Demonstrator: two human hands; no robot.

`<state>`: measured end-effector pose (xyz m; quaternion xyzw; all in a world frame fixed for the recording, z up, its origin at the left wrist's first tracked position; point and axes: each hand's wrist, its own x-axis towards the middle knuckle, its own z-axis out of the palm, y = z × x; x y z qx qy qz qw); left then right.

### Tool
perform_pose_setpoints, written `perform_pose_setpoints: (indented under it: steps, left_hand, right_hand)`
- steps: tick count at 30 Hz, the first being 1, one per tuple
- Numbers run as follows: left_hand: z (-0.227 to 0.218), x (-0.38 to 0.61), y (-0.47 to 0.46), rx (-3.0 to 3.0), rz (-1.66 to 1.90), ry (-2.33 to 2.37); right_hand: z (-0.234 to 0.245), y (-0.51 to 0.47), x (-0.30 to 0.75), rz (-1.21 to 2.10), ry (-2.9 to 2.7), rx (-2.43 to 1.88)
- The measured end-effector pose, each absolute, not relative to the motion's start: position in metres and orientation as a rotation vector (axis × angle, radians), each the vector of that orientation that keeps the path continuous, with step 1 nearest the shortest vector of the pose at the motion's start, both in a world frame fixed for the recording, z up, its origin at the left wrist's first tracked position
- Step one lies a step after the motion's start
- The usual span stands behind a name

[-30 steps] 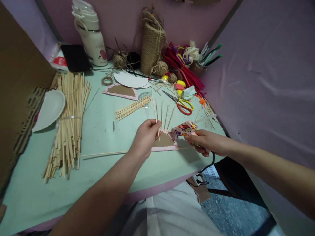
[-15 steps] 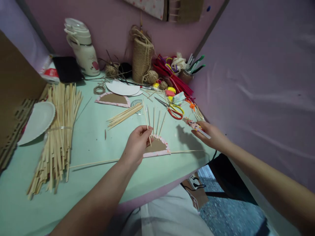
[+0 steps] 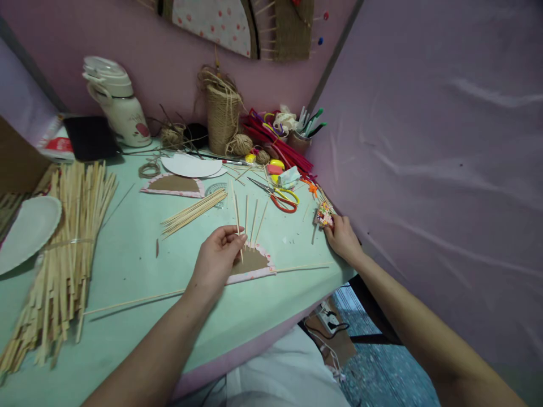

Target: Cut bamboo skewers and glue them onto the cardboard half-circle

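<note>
My left hand (image 3: 215, 253) pinches a thin bamboo stick (image 3: 236, 210) between thumb and fingers, its lower end over a half-round cardboard piece (image 3: 256, 261) edged in pink patterned cloth. Several more sticks (image 3: 254, 220) fan out from the curved edge of that piece. A long stick (image 3: 302, 268) runs along its straight edge and sticks out on both sides. At the table's right edge, my right hand (image 3: 344, 240) is closed round a hot glue gun (image 3: 324, 215) with a colourful patterned body; the fingers are partly hidden.
Scissors (image 3: 285, 199) lie open-bladed behind the cardboard piece. Loose bamboo sticks (image 3: 195, 212), a second half-round piece (image 3: 173, 184) and a protractor (image 3: 218, 192) lie left of them. A big stick bundle (image 3: 70, 243), a bottle (image 3: 123, 113) and a twine spool (image 3: 222, 118) stand farther out.
My right hand has carried the glue gun lower, toward the table's right edge, and turned it. My left hand still holds the stick over the cardboard. The view has swung right.
</note>
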<state>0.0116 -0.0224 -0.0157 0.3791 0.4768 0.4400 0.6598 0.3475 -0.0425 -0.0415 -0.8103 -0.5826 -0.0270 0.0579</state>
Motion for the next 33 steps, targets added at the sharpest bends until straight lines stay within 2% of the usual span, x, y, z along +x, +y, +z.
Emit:
perform_pose_setpoints:
  steps: [3,6,9,12,15,22,28,33]
  left_hand:
    - [-0.01,0.012,-0.024,0.858,1.004,1.085]
    - [-0.004,0.013,-0.027,0.926,0.993,1.1]
    - [-0.002,0.014,-0.031,1.128,0.968,1.103]
    - [-0.006,0.016,-0.035,1.284,0.858,1.069]
    - [-0.01,0.016,-0.037,1.392,0.762,1.063]
    - [-0.012,0.017,-0.038,1.425,0.724,1.071]
    - [-0.006,0.004,-0.028,1.542,0.906,1.245]
    - [-0.004,0.0,-0.027,1.892,0.664,1.295]
  right_hand:
    - [-0.035,-0.042,0.35,-0.079,-1.753,-2.469]
    - [-0.013,-0.052,0.333,-0.217,-1.681,-2.392]
    - [0.011,-0.069,0.288,-0.111,-1.811,-1.918]
    - [0.023,-0.08,0.236,0.045,-2.201,-1.42]
    - [0.023,-0.074,0.205,0.202,-2.49,-1.221]
    - [0.017,-0.044,0.214,0.302,-2.547,-1.023]
    - [0.01,-0.008,0.243,0.475,-2.306,-1.249]
    - [-0.002,0.006,0.247,0.535,-2.354,-1.227]
